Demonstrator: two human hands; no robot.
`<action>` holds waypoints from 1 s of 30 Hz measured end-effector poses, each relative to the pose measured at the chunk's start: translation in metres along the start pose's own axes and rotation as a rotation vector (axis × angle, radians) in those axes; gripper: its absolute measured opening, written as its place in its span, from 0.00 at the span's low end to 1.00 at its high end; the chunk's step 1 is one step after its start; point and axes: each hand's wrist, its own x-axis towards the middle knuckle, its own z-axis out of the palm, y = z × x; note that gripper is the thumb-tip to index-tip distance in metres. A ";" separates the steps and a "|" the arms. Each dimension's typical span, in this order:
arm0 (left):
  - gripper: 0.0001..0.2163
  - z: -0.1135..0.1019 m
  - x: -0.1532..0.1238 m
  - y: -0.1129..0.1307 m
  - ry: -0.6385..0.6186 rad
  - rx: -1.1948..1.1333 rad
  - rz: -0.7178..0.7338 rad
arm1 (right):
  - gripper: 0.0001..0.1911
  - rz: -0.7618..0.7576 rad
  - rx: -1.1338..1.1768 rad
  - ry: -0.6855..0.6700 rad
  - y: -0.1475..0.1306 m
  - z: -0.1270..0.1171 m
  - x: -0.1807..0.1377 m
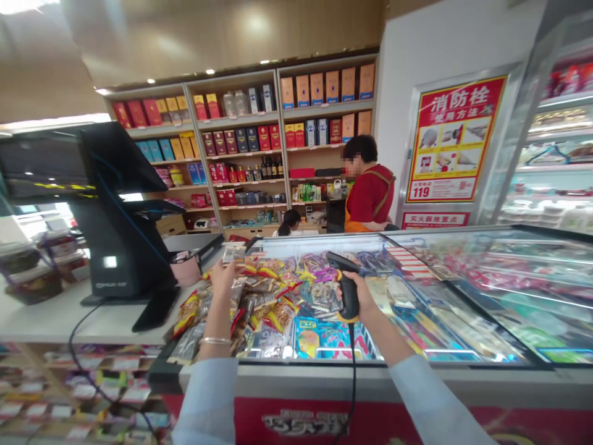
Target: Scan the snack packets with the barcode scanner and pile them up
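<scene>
My right hand (362,295) is closed around the grip of a black barcode scanner (345,281), whose cable hangs down in front of the freezer. My left hand (223,276) is raised over a heap of snack packets (273,303) and pinches a small flat packet (231,254) by its edge. A bracelet circles my left wrist. The packets lie spread on the glass lid of a chest freezer (463,296).
A black point-of-sale terminal (118,210) stands on the white counter (55,315) at left, with a pink cup (185,267) beside it. A person in a red top and orange apron (368,194) stands behind the freezer. Shelves of boxed goods (259,133) line the back wall.
</scene>
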 end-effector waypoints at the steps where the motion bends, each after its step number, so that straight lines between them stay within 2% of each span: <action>1: 0.13 -0.009 0.004 -0.004 -0.004 0.047 -0.022 | 0.11 0.018 0.003 -0.002 0.006 0.004 0.003; 4: 0.12 -0.029 0.010 -0.016 -0.010 0.170 -0.065 | 0.10 0.043 0.027 0.001 0.025 0.016 0.013; 7: 0.13 -0.038 0.013 -0.027 -0.006 0.206 -0.090 | 0.09 0.061 0.048 0.015 0.042 0.024 0.018; 10: 0.13 -0.046 0.013 -0.033 -0.022 0.132 -0.106 | 0.09 0.052 0.029 0.019 0.053 0.030 0.018; 13: 0.18 -0.054 0.005 -0.028 -0.038 -0.027 -0.099 | 0.10 0.036 -0.027 0.009 0.058 0.032 0.016; 14: 0.21 -0.057 -0.001 -0.024 -0.070 -0.107 -0.094 | 0.10 0.037 -0.036 0.009 0.059 0.032 0.015; 16: 0.29 -0.060 -0.016 -0.013 -0.220 -0.351 -0.084 | 0.09 0.049 -0.033 0.011 0.059 0.033 0.014; 18: 0.33 -0.060 -0.033 -0.001 -0.519 -0.791 -0.089 | 0.09 0.061 -0.015 0.017 0.058 0.032 0.014; 20: 0.33 -0.055 -0.049 0.009 -0.690 -0.983 -0.095 | 0.09 0.072 -0.001 0.021 0.056 0.030 0.013; 21: 0.30 -0.050 -0.056 0.013 -0.717 -0.998 -0.099 | 0.09 0.078 -0.002 0.023 0.055 0.029 0.012; 25: 0.16 -0.025 -0.072 0.021 -0.657 -0.935 -0.133 | 0.09 0.077 -0.033 0.018 0.046 0.019 0.007; 30: 0.11 0.013 -0.088 0.023 -0.582 -0.901 -0.296 | 0.08 0.021 0.016 0.058 0.030 -0.001 0.000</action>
